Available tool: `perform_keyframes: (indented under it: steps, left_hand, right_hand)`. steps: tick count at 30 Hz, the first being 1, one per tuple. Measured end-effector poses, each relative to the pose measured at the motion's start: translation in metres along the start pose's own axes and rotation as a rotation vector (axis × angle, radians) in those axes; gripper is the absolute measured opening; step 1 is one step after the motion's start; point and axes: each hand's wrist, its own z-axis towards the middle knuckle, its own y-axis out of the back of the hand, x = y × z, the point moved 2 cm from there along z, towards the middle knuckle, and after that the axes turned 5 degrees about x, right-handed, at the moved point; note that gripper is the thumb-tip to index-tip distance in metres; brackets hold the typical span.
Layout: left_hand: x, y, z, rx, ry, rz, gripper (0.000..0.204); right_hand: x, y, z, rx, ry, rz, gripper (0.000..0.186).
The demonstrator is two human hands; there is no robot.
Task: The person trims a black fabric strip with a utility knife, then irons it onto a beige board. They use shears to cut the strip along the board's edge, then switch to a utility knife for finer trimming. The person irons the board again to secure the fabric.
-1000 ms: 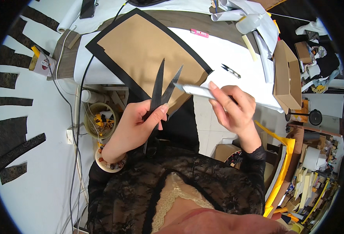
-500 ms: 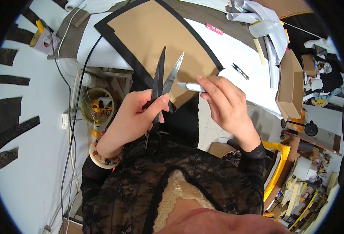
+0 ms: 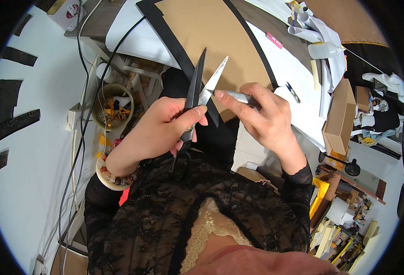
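Head view: the left hand [image 3: 165,120] is closed around the black-handled scissors [image 3: 195,85] near the pivot, in front of the torso, their parted blades pointing away from the body, short of the black-bordered tan panel's [image 3: 215,27] far end. The right hand [image 3: 270,114] pinches a silver-grey utility knife [image 3: 238,96], long axis crosswise, its left end at the scissors' bright right-hand blade; actual contact cannot be confirmed.

Scissors [image 3: 196,87] and rolled paper [image 3: 302,32] indicate a workshop.
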Motion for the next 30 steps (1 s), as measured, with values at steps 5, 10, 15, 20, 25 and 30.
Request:
perform_keyframes:
  steps: [5, 10, 15, 20, 25, 30]
  left_hand:
    - [0.004, 0.001, -0.001, -0.032, -0.009, 0.007, 0.031]
    - [0.006, 0.001, -0.001, -0.035, -0.032, 0.016, 0.031]
    - [0.008, 0.0, -0.001, -0.04, -0.035, 0.01, 0.033]
    - [0.01, 0.0, -0.001, -0.033, -0.027, 0.001, 0.034]
    - [0.01, -0.001, -0.002, -0.042, -0.022, 0.032, 0.033]
    - [0.012, -0.001, -0.005, -0.043, -0.023, -0.003, 0.032]
  right_hand:
    - [0.002, -0.003, 0.002, -0.014, 0.012, -0.083, 0.044]
    - [0.004, -0.003, 0.003, -0.011, 0.014, -0.058, 0.042]
    - [0.002, -0.002, 0.004, -0.013, 0.019, -0.019, 0.052]
    - [-0.002, -0.003, 0.004, -0.022, -0.002, -0.033, 0.053]
    - [-0.003, -0.009, 0.0, -0.065, 0.012, -0.013, 0.042]
    - [0.0, -0.009, 0.005, -0.032, 0.033, 0.09, 0.05]
